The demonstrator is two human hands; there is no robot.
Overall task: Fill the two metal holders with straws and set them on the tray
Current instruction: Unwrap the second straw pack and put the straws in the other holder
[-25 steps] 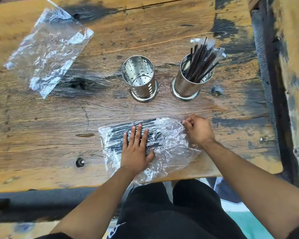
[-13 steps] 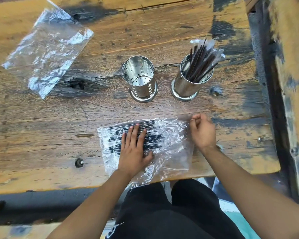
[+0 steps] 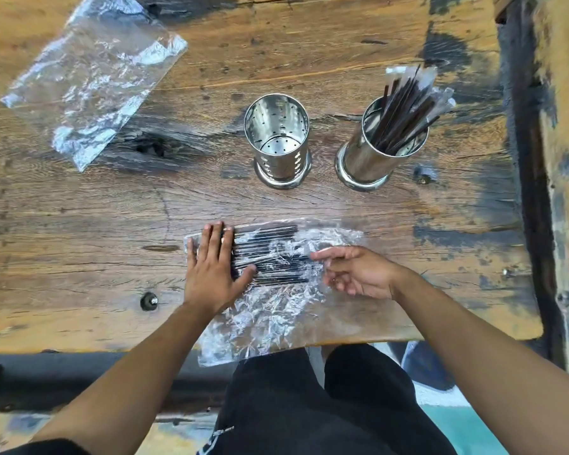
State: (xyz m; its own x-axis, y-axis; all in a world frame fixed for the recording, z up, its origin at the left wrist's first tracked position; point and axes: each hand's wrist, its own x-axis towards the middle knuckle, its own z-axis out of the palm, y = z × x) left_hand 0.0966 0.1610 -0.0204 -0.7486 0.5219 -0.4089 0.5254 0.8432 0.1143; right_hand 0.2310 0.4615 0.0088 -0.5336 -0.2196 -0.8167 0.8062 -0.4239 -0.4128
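at lower centre, my left hand [image 3: 212, 274] has slid to the straw bag's [image 3: 276, 284] left end, pressing flat, while my right hand [image 3: 358, 274], fingers loose and holding nothing, has moved in to its mouth, the centre holder [image 3: 278, 139] still unfilled.

Two holders mid-table: empty holder [image 3: 277, 141] left, straw-filled holder [image 3: 372, 152] right. Straw bag [image 3: 276, 274] at near edge, empty bag [image 3: 89, 77] far left.
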